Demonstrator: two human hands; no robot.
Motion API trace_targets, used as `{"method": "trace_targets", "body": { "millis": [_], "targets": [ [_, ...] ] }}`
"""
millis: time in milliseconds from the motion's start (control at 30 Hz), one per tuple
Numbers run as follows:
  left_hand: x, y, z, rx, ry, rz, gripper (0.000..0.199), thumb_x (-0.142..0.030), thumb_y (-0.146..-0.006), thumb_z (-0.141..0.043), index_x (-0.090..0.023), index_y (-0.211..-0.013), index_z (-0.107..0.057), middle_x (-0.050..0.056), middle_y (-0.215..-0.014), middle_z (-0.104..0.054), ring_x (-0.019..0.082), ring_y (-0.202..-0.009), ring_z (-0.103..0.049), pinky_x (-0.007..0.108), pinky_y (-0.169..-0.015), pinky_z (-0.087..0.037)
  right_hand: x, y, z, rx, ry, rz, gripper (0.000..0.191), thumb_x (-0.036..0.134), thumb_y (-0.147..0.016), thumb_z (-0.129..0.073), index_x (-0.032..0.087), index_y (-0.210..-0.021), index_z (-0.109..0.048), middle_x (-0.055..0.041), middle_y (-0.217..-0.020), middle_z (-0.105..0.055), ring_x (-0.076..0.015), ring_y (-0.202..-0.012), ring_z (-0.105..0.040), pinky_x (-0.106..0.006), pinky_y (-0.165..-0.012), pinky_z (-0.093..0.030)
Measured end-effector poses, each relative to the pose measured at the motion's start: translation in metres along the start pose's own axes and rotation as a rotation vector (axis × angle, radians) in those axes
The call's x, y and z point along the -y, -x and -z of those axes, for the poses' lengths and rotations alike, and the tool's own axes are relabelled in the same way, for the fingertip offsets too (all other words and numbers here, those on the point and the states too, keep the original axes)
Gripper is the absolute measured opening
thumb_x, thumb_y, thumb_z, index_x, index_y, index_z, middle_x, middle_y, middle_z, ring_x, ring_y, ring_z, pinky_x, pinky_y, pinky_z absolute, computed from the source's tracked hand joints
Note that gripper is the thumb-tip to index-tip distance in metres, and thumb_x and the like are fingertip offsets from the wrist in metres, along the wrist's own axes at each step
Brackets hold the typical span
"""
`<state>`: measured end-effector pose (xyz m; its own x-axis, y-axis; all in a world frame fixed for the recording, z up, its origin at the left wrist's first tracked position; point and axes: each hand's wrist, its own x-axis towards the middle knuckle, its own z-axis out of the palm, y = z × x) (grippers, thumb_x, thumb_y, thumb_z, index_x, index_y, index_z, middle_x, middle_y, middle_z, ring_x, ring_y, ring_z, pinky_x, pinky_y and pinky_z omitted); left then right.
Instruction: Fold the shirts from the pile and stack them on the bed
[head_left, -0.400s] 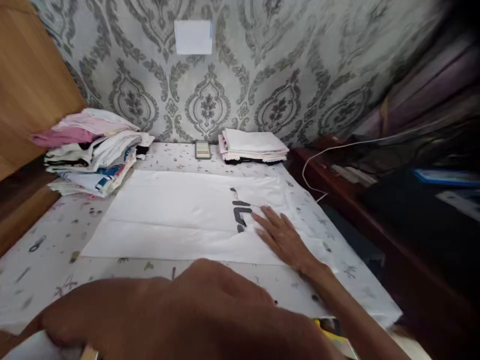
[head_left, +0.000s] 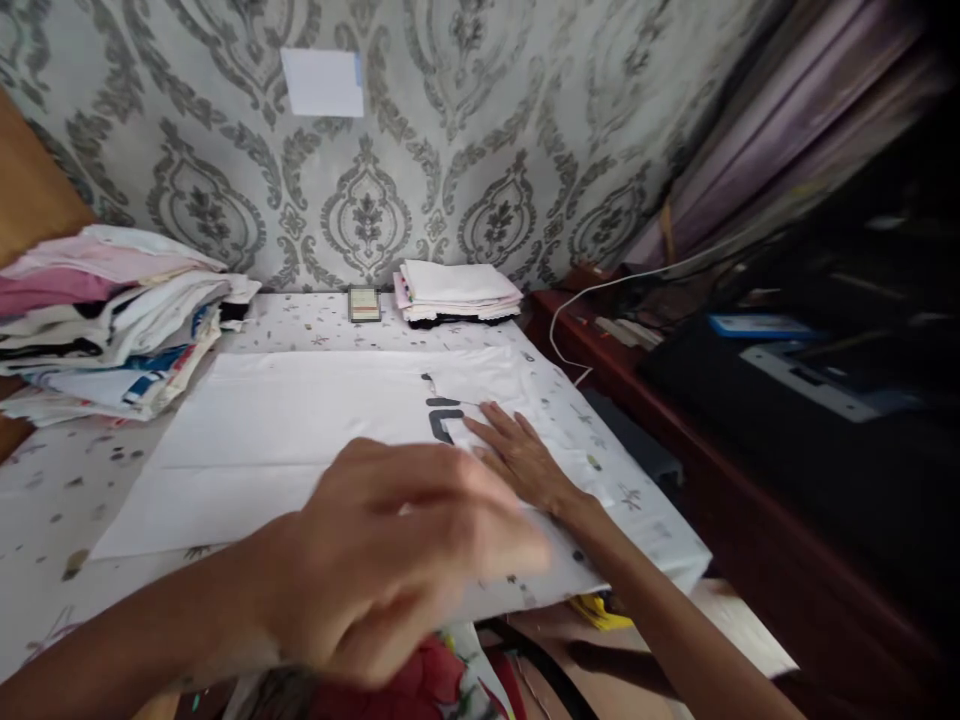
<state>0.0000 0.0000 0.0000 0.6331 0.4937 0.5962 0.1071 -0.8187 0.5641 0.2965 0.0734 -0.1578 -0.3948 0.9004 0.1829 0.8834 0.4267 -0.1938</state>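
Observation:
A white T-shirt [head_left: 255, 420] with a dark print near its right end lies flat on the patterned tablecloth, a long crease running along it. My right hand [head_left: 517, 455] rests palm down beside the print, fingers spread on the fabric. In front of the cloth, closer to the camera, my left hand [head_left: 412, 550] hangs in the air, blurred by motion. Its fingers look bent, but whether anything is between them does not show. It covers part of the shirt's near edge.
A tall pile of folded clothes [head_left: 120, 320] stands at the left, and a smaller folded stack [head_left: 457, 293] at the back. Between them lies a small framed object [head_left: 364, 304]. To the right, a white cable [head_left: 555, 325] crosses a dark red wooden surface [head_left: 750, 520].
My left hand has risen from the near edge, away from the camera and over the shirt's near side. My right hand stays on the fabric. The view has shifted to the right.

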Motion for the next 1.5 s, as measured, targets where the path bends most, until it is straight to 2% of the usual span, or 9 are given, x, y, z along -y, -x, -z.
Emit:
{"method": "trace_targets", "body": {
  "millis": [133, 300, 433, 667, 900, 1100, 1300, 1400, 1500],
  "targets": [
    [0.059, -0.045, -0.042, 0.235, -0.124, 0.132, 0.039, -0.024, -0.102, -0.039, -0.025, -0.139, -0.049, 0.009, -0.130, -0.065, 0.023, -0.117, -0.063, 0.038, -0.097, -0.053, -0.005, 0.011, 0.013, -0.115, -0.072, -0.067, 0.047, 0.036, -0.101, -0.038, 0.020, -0.142, -0.054, -0.0145, -0.151, -0.048, -0.0293, -0.140, -0.044, -0.051, -0.116, -0.036],
    [0.147, -0.075, -0.093, 0.472, -0.392, 0.273, 0.052, -0.032, -0.102, -0.037, -0.011, -0.149, -0.033, 0.021, -0.160, -0.032, 0.030, -0.149, -0.029, 0.047, -0.118, -0.031, -0.031, 0.048, 0.028, -0.285, -0.049, -0.388, 0.042, 0.030, -0.096, -0.040, 0.018, -0.130, -0.061, -0.0147, -0.123, -0.065, -0.0291, -0.116, -0.061, -0.047, -0.100, -0.050],
    [0.197, -0.121, -0.109, 0.517, -0.540, 0.263, 0.043, -0.025, -0.101, -0.032, -0.014, -0.139, -0.047, 0.016, -0.153, -0.045, 0.026, -0.142, -0.041, 0.038, -0.113, -0.036, -0.039, 0.081, 0.034, -0.248, -0.011, -0.563, 0.043, 0.037, -0.092, -0.046, 0.014, -0.124, -0.062, -0.0159, -0.109, -0.065, -0.0305, -0.105, -0.062, -0.045, -0.096, -0.049],
    [0.250, -0.201, -0.142, 0.618, -0.628, 0.243, 0.048, -0.007, -0.091, -0.043, -0.017, -0.137, -0.049, 0.014, -0.141, -0.056, 0.027, -0.127, -0.054, 0.036, -0.098, -0.045, -0.027, 0.098, 0.037, -0.253, -0.128, -0.749, 0.032, 0.044, -0.089, -0.049, 0.020, -0.107, -0.060, -0.0079, -0.090, -0.065, -0.0249, -0.084, -0.063, -0.037, -0.077, -0.048],
    [0.263, -0.242, -0.180, 0.735, -0.638, 0.126, 0.048, -0.003, -0.080, -0.057, -0.020, -0.124, -0.059, 0.012, -0.133, -0.063, 0.027, -0.126, -0.051, 0.040, -0.102, -0.039, -0.023, 0.086, 0.051, -0.174, -0.163, -0.824, 0.017, 0.034, -0.080, -0.055, 0.023, -0.072, -0.046, -0.0019, -0.076, -0.059, -0.0185, -0.070, -0.054, -0.030, -0.063, -0.035],
    [0.269, -0.248, -0.173, 0.670, -0.579, 0.129, 0.024, -0.005, -0.080, -0.055, -0.017, -0.095, -0.069, 0.014, -0.108, -0.071, 0.029, -0.119, -0.054, 0.041, -0.103, -0.037, -0.026, 0.081, 0.050, -0.339, -0.541, -0.800, 0.020, 0.038, -0.072, -0.058, 0.024, -0.067, -0.044, 0.0029, -0.063, -0.049, -0.0156, -0.062, -0.045, -0.029, -0.060, -0.035],
    [0.266, -0.235, -0.140, 0.498, -0.441, 0.239, 0.021, -0.005, -0.076, -0.057, -0.022, -0.084, -0.066, 0.007, -0.091, -0.072, 0.025, -0.097, -0.067, 0.030, -0.082, -0.045, 0.004, 0.066, 0.064, -0.563, -0.880, -0.730, 0.025, 0.041, -0.074, -0.068, 0.023, -0.075, -0.052, 0.0028, -0.066, -0.053, -0.0138, -0.059, -0.044, -0.026, -0.054, -0.035],
    [0.262, -0.224, -0.117, 0.429, -0.357, 0.330, 0.021, -0.008, -0.079, -0.055, -0.023, -0.092, -0.062, 0.002, -0.073, -0.070, 0.022, -0.076, -0.070, 0.027, -0.070, -0.048, 0.025, 0.057, 0.071, -0.582, -0.932, -0.718, 0.025, 0.040, -0.073, -0.071, 0.023, -0.080, -0.054, 0.0036, -0.066, -0.052, -0.0126, -0.056, -0.041, -0.026, -0.051, -0.033],
    [0.259, -0.206, -0.091, 0.330, -0.051, 0.560, 0.020, -0.010, -0.081, -0.056, -0.022, -0.097, -0.056, -0.001, -0.065, -0.068, 0.017, -0.054, -0.067, 0.025, -0.059, -0.050, 0.049, 0.045, 0.072, -0.542, -0.924, -0.668, 0.022, 0.038, -0.075, -0.070, 0.022, -0.082, -0.057, 0.0026, -0.070, -0.055, -0.0128, -0.058, -0.042, -0.026, -0.053, -0.035]
  ]
}}
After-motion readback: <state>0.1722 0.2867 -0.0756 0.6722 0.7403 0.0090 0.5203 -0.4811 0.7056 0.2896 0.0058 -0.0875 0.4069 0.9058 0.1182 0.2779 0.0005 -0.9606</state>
